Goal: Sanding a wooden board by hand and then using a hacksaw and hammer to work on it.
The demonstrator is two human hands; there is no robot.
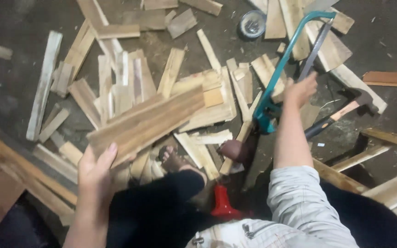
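Note:
My left hand (pixel 95 172) grips the near end of a brown wooden board (pixel 145 124), held tilted above the scattered offcuts at lower left. My right hand (pixel 302 89) is stretched forward, its fingers curled on the grey blade of a teal-framed hacksaw (pixel 283 64). The saw stands slanted, its handle end low near the wood pieces and its far end up at top right. My bare feet (pixel 173 160) rest among the boards below the saw.
Pale wood offcuts (pixel 116 82) cover the dark floor. A hammer (pixel 341 112) lies right of the saw. A round tin (pixel 252 24) sits at the top, a red plastic piece (pixel 221 204) between my legs, and long planks (pixel 28 174) at left and right.

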